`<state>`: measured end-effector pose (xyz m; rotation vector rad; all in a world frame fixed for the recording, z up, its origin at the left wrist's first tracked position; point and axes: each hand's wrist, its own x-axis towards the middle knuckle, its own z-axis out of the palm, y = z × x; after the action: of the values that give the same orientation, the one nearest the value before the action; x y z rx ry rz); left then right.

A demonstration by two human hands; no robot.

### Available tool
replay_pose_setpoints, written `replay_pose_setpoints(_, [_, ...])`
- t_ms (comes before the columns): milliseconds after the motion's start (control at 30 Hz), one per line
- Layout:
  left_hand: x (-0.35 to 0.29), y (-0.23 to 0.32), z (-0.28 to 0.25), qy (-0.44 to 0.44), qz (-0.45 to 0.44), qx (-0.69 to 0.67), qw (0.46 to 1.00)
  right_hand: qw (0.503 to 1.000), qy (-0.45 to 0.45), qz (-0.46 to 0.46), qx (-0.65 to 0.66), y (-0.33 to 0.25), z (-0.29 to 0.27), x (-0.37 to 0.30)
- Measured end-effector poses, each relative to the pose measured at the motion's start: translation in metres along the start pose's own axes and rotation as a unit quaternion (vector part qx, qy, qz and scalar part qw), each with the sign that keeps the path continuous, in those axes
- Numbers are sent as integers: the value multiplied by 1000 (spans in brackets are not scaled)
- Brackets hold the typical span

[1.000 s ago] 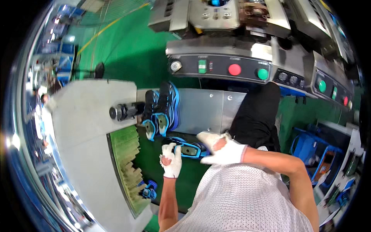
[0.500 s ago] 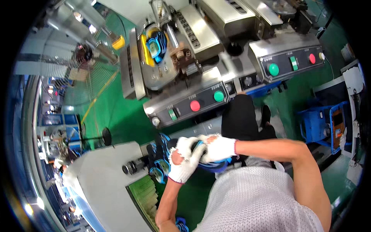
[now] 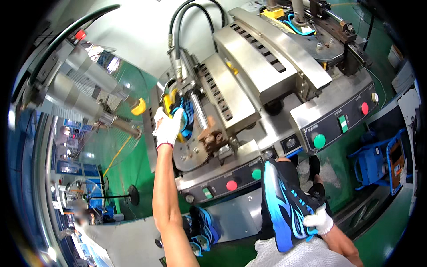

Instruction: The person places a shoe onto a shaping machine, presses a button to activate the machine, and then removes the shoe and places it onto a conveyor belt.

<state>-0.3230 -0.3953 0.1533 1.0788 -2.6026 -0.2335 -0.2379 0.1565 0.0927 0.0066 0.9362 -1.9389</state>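
Observation:
My left hand [image 3: 168,128], in a white glove, reaches up to the left station of the metal machine. Its thumb and fingers are spread, with the fingertips beside a blue-and-black shoe [image 3: 188,116] set between yellow pads [image 3: 168,104]. Part of that shoe is hidden behind the hand and a metal rod. My right hand [image 3: 319,221], also gloved, grips a black sneaker [image 3: 284,204] with a blue sole by its heel end. The sneaker is tilted over my lap, toe pointing away from me.
Below the left station runs a control panel [image 3: 218,183] with red and green buttons; another panel [image 3: 336,122] is at the right. More blue-and-black shoes [image 3: 202,229] lie near my left forearm. A second station at the far right holds a blue-edged shoe [image 3: 302,29]. Cylinders [image 3: 80,95] jut in from the left.
My hands, together over a shoe at my lap before, are now apart. The left has gone up to the machine; the right holds the sneaker further right. The view has shifted.

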Motion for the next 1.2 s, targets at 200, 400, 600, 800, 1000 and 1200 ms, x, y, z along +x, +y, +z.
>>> replay_pose_setpoints(200, [54, 10, 51, -90, -81, 52, 991, 994, 85, -65, -23, 0, -15, -20])
replay_pose_setpoints(400, [47, -10, -28, -15, -9, -23, 1000, 982, 110, -103, -114, 24, -46, -11])
replay_pose_setpoints(600, [-105, -28, -126, 135, 40, -157, 978, 992, 59, -92, -56, -7, 9, 30])
replay_pose_setpoints(800, [-317, -94, -136, 92, -26, -206, 974, 981, 114, -19, -154, -31, 87, 70])
replay_pose_setpoints(1000, [-446, -141, -62, -61, -107, -184, 975, 958, 15, -117, -260, -62, 225, 215])
replay_pose_setpoints(1200, [-484, -166, -28, -102, -202, -143, 963, 903, 20, -102, -417, -53, 327, 383])
